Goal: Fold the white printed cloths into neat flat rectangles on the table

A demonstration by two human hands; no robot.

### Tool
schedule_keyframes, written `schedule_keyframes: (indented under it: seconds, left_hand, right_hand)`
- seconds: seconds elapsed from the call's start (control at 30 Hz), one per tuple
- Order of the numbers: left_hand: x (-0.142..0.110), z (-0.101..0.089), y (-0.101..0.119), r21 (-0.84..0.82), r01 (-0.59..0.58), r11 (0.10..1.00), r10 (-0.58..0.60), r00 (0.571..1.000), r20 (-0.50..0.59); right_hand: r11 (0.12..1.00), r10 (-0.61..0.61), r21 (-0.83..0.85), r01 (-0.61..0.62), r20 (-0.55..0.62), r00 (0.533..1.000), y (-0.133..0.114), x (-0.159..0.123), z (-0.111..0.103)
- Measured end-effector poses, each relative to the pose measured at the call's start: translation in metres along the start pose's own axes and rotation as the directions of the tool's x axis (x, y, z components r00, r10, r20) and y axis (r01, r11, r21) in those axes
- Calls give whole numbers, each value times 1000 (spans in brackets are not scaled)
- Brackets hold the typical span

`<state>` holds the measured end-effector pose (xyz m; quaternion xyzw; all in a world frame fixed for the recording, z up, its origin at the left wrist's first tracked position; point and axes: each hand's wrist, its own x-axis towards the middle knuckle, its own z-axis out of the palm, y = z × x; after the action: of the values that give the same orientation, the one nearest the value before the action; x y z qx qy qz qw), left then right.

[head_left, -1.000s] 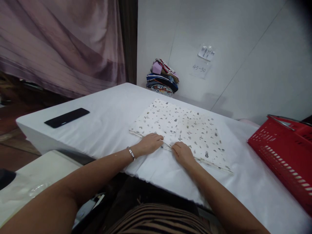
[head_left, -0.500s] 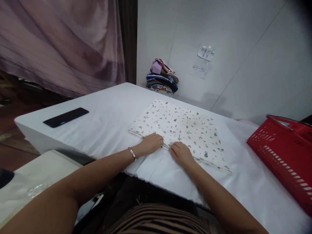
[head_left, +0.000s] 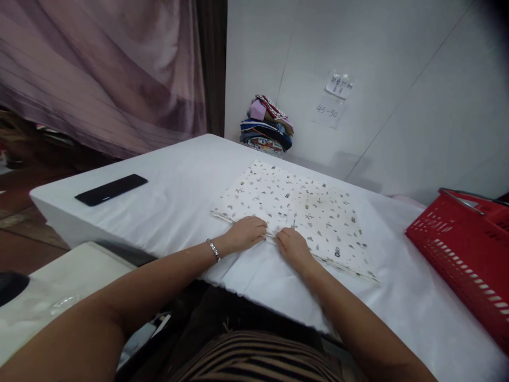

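Observation:
A folded white cloth [head_left: 296,204] with small grey and black prints lies flat on the white-covered table [head_left: 178,180]. At its near edge, left of the middle, my left hand [head_left: 248,232] has its fingers curled over the layered border; a silver bracelet circles that wrist. Close beside it, my right hand [head_left: 293,246] pinches the same edge, with a narrow gap between the two hands. Both thumbs are mostly hidden beneath the cloth's edge.
A black phone-like slab [head_left: 111,189] lies at the table's left. Folded fabrics [head_left: 265,127] are stacked by the wall at the back. On the right stands a red plastic basket [head_left: 461,249]. A lower white surface [head_left: 67,286] sits at the front left.
The view has shifted very slightly. My right hand has moved up a little along the cloth's edge; the cloth lies as before.

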<state>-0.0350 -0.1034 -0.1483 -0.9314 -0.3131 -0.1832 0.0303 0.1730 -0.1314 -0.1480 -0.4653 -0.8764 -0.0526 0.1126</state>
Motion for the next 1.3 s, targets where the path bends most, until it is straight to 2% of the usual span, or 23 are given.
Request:
schedule_keyframes:
  seconds: [0.17,0.33,0.63,0.87,1.03,1.3]
  left_hand:
    - [-7,-9,-2,2,-11,1000,11,999,34]
    - [1,-12,5,-9,93,996,-92,994,52]
    - [7,-7,1,45,58,997,-60,997,43]
    - [-2,-2,4,2,63,998,-63,997,-45]
    - [-3,-8,7,21,-30,999,30,999,-26]
    - [7,-3,4,140,-97,985,93,995,35]
  right_hand:
    - [997,10,78,-7,-33,999,1,-2,2]
    - [996,8,93,-5,-40,999,2,-3,3]
    - [1000,-14,16,14,-25,1000,0,-3,3]
    - [997,69,34,-69,4,998,-4,1,1]
    - [993,92,75,-91,-22,995,-3,1,4]
    - [988,102,120,-93,-75,992,-1,-1,9]
